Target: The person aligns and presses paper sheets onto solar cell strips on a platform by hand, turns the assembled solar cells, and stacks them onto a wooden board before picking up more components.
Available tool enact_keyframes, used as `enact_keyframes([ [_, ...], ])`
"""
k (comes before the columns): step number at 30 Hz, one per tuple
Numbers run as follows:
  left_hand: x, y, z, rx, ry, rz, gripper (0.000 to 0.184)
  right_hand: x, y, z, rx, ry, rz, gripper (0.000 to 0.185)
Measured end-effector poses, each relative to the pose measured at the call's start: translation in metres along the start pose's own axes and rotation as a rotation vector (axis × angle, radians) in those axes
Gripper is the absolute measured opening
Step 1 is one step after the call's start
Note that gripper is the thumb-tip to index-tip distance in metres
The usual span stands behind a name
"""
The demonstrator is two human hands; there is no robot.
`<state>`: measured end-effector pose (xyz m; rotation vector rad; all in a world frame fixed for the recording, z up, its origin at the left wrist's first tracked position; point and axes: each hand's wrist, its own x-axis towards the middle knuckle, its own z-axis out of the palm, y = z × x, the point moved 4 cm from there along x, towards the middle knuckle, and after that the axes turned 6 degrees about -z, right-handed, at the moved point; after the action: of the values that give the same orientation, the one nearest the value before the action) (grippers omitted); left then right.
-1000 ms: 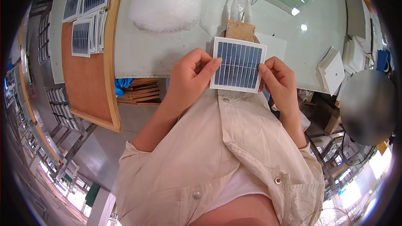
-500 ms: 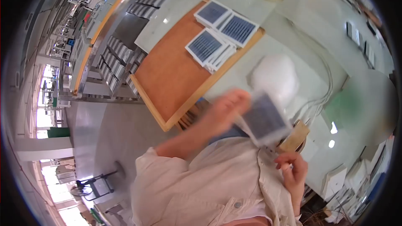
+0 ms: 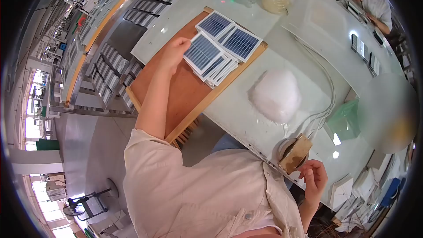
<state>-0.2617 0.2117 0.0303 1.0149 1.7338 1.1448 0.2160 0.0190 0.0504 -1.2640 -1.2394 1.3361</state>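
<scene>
Your left hand (image 3: 177, 53) grips the left edge of a white-framed solar panel (image 3: 203, 53), its body extending right from your fingers, above stacked solar panels (image 3: 222, 71) on the wood-edged board (image 3: 154, 79). Some fingertips are hidden. The panel looks nearly square, without a clear long axis; one corner points toward you. Your right hand (image 3: 313, 177), fingers loosely bent and apart, is beside a wooden block (image 3: 296, 154), contact unclear.

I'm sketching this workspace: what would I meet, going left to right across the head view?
Floor fan, left hand, the solar panel at its fingertips, white mound, green box.
</scene>
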Motion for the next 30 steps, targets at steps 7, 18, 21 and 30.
enact_keyframes([
  [7,-0.019,-0.006,0.032,0.184,0.025,-0.056,0.024,0.049,-0.036,0.073,0.327,-0.329,0.148,0.042],
  [18,-0.004,0.026,0.048,0.466,-0.463,-0.377,0.053,0.189,0.005,0.230,0.434,-0.447,0.467,0.042],
  [21,-0.002,0.027,0.045,0.515,-0.518,-0.389,0.057,0.179,-0.001,0.239,0.393,-0.422,0.517,0.035],
  [30,0.016,0.013,0.050,0.510,-0.679,-0.464,0.064,0.174,-0.019,0.245,0.351,-0.394,0.572,0.027],
])
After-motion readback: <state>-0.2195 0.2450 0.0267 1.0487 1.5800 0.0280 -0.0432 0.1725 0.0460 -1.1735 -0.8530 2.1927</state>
